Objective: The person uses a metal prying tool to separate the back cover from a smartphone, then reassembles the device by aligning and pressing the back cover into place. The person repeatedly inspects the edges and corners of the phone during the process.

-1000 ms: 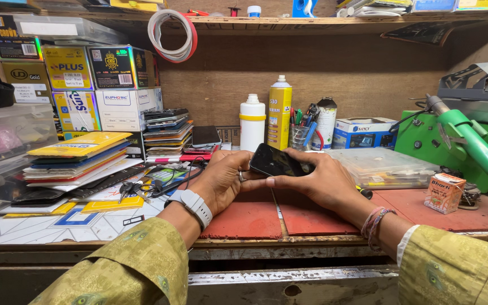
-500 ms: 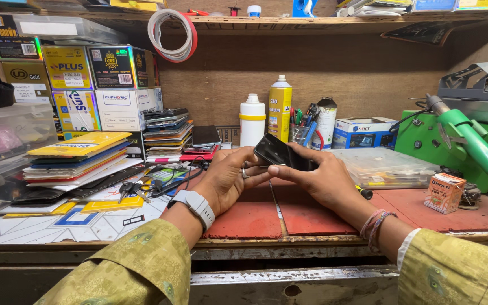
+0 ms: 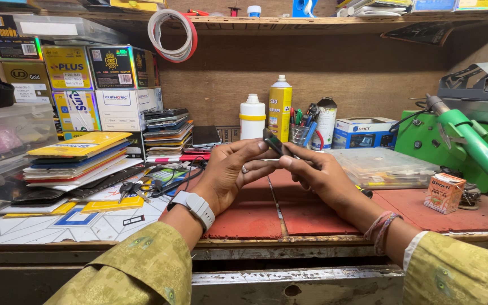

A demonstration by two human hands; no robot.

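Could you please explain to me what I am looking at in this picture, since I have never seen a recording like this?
The picture comes from a camera worn on a person's head, looking down at their own two bare hands over a cluttered workbench. There is no machine doing the work. The left hand, with a watch on the wrist, and the right hand together hold a thin dark phone edge-on, raised above red mats. Behind the hands stand a white bottle, a yellow spray can and a cup of pens. To the left lie stacked boxes and keys; to the right a clear parts case, a small orange box and a green tool.
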